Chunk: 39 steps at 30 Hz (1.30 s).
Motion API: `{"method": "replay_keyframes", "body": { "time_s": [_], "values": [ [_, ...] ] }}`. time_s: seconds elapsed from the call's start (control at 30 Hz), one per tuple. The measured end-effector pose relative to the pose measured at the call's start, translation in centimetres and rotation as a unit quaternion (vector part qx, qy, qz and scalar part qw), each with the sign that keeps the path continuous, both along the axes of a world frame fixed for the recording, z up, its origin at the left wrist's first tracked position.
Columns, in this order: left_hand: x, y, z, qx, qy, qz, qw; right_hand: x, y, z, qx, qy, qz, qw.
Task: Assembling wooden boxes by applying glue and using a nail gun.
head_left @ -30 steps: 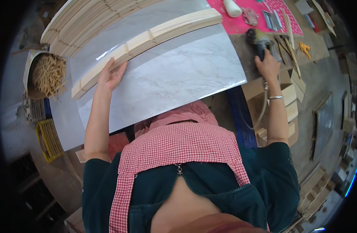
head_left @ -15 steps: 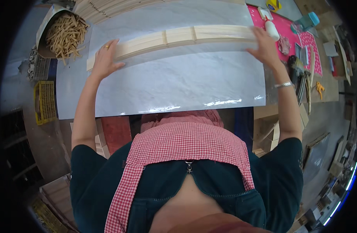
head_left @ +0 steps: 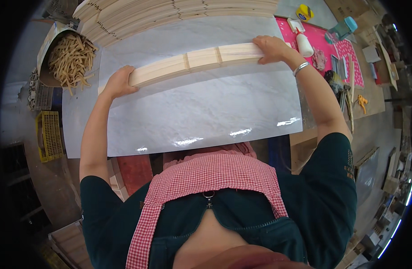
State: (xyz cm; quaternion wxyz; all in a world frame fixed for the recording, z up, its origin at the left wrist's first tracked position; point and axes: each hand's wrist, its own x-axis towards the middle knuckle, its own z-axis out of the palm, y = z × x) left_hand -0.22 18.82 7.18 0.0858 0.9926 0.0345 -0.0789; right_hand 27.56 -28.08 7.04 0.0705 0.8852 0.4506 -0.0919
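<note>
Wooden strips (head_left: 201, 58) sit pinched between thumb and fingers of your left hand (head_left: 120, 82) and right hand (head_left: 273, 49), with a scrap-filled box (head_left: 59, 30) leftward, white bottle (head_left: 304, 46) rightward, stacked slats (head_left: 170, 11) behind.

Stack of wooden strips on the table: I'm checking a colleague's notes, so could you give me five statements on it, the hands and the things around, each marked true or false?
1. The left hand is at the left part of the stack of wooden strips. True.
2. The right hand is on the white bottle. False: it is at the right end of the stack; the bottle is farther right.
3. A metal bracelet is on the right wrist. True.
4. The yellow crate is right of the table. False: it is on the left.
5. Thin tan strips fill the container at the left. True.
</note>
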Motion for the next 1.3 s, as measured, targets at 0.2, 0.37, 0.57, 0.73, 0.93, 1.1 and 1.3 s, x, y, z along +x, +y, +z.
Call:
{"method": "replay_keyframes", "body": {
  "time_s": [0.2,0.37,0.57,0.73,0.93,1.1,1.3],
  "values": [
    [0.9,-0.4,0.3,-0.017,-0.047,0.012,0.999,0.2,-0.4,0.6,0.036,-0.044,-0.009,0.998],
    [-2.2,-3.7,1.1,-0.026,-0.036,0.017,0.999,-2.8,-3.7,0.8,0.053,-0.028,-0.011,0.998],
    [-3.7,-5.2,0.4,-0.02,-0.042,0.03,0.998,-4.9,-5.4,-0.8,0.119,-0.02,-0.011,0.993],
    [-4.8,-6.0,1.6,-0.008,-0.045,0.034,0.998,-6.4,-6.0,-0.4,0.129,-0.046,-0.026,0.99],
    [-12.3,-7.7,0.3,-0.094,-0.012,0.016,0.995,-12.7,-9.2,-0.5,0.067,0.057,-0.011,0.996],
    [-9.9,-7.3,-2.2,-0.083,-0.127,0.027,0.988,-8.8,-9.3,-2.7,0.214,-0.051,0.007,0.976],
    [-14.1,-9.1,-2.1,-0.082,-0.152,0.034,0.984,-12.9,-10.2,-0.8,0.194,-0.035,-0.016,0.98]
  ]
}}
